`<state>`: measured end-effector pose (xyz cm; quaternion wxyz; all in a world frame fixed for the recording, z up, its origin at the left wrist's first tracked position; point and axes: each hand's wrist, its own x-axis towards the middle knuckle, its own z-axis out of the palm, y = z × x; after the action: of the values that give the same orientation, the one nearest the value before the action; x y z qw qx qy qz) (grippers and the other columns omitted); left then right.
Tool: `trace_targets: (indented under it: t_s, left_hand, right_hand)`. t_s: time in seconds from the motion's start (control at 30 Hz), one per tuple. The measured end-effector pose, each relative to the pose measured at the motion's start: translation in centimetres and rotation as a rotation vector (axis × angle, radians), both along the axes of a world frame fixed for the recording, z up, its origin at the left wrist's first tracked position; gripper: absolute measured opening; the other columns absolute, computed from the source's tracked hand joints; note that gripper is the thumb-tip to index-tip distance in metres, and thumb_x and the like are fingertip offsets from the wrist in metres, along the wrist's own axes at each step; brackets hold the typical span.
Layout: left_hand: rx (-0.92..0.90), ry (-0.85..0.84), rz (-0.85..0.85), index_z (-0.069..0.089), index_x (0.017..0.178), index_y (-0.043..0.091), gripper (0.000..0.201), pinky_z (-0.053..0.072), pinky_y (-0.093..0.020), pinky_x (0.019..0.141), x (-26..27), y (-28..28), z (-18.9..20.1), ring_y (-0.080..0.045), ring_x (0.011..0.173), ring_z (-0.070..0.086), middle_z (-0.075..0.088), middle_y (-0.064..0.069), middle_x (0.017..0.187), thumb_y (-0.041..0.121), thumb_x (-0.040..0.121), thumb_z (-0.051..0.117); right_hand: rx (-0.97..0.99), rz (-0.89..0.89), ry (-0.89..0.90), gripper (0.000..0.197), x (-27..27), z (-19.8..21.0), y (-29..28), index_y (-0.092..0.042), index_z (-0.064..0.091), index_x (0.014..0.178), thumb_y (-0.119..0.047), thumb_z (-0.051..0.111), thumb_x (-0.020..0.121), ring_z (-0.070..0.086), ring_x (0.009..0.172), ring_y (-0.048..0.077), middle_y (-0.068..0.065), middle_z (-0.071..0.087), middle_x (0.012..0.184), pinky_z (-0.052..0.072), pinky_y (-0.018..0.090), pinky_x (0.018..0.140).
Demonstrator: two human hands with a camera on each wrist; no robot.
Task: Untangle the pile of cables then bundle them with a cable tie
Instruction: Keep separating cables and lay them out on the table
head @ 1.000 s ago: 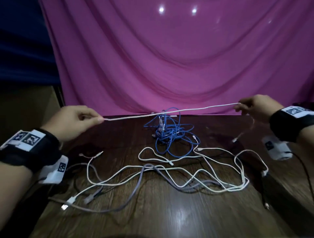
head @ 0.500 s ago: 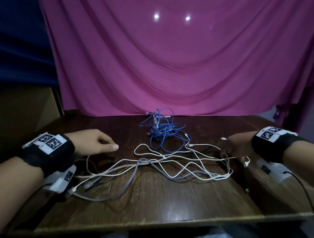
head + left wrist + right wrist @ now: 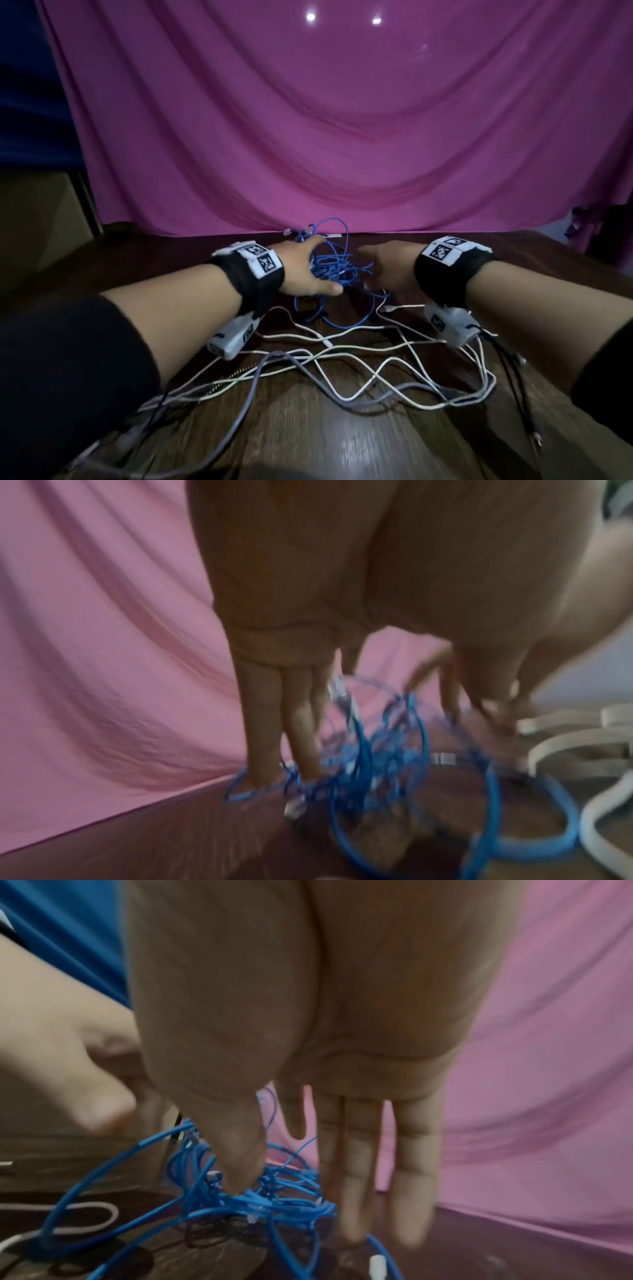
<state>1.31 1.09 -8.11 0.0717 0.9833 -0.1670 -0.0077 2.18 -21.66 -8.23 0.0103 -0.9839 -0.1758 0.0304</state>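
Both hands at the blue tangle, far side of the table

My left hand and right hand flank the blue cable knot, fingers straight, gripping nothing yet. Lifting it whole could tighten the knot or drag the 2 or more white cables lying loose nearer me. Room is tight behind — the pink curtain hangs just past it — but open toward me.

Dark wooden table, blue cable tangle at back; white cables in front

Dim, motion-blurred, glare overhead
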Motion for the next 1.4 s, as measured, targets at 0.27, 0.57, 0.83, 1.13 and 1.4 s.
trace_targets:
  t_s: [0.27,0.57,0.83,1.13,1.4]
  left_hand:
    - [-0.064,-0.039,0.078,0.052,0.113,0.025,0.053,0.047,-0.027,0.082,6.6,-1.6,-4.6,-0.027,0.099,0.063,0.065,-0.005,0.114,0.051,0.075,0.078]
    - [-1.384,0.173,0.341,0.061,0.087,0.011,0.011,0.06,-0.038,0.052,10.7,3.4,-0.8,-0.02,0.054,0.071,0.069,-0.004,0.064,0.011,0.096,0.054]
    - [-1.378,0.148,0.416,0.052,0.093,0.018,0.004,0.061,-0.036,0.053,9.5,9.4,1.4,-0.02,0.056,0.069,0.058,-0.008,0.075,0.017,0.097,0.051]
    - [-1.138,0.274,0.456,0.054,0.092,0.024,0.007,0.06,-0.032,0.063,7.9,10.6,1.7,-0.016,0.059,0.066,0.049,-0.001,0.061,0.024,0.098,0.054]
    - [-0.865,0.477,0.492,0.062,0.114,0.021,0.02,0.05,-0.038,0.081,6.8,10.7,-0.3,-0.021,0.11,0.057,0.063,-0.002,0.119,0.032,0.103,0.048]
  right_hand:
    - [0.234,-0.035,0.249,0.095,5.8,-3.4,2.1,-0.027,0.026,0.158,-0.026,0.083,0.082,0.072,0.091,0.037,0.006,0.062,0.114,0.061,0.045,0.073]
    - [0.225,-0.055,-0.06,0.079,8.4,-1.3,-0.5,-0.023,0.04,0.151,-0.029,0.081,0.084,0.062,0.121,0.029,0.011,0.065,0.132,0.047,0.03,0.093]
    - [0.281,-0.174,-0.234,0.016,8.7,3.1,-1.6,-0.024,0.076,0.102,-0.027,0.062,0.096,0.058,0.079,0.022,0.002,0.067,0.079,0.036,0.024,0.071]
    - [0.332,-0.114,-0.229,0.02,7.4,5.0,-0.4,-0.016,0.076,0.098,-0.033,0.065,0.097,0.056,0.059,0.015,0.007,0.072,0.08,0.047,0.03,0.07]
    - [0.365,0.028,0.097,0.019,5.9,2.8,-0.4,-0.02,0.074,0.094,-0.038,0.076,0.089,0.061,0.068,0.01,-0.002,0.071,0.079,0.051,0.029,0.074]
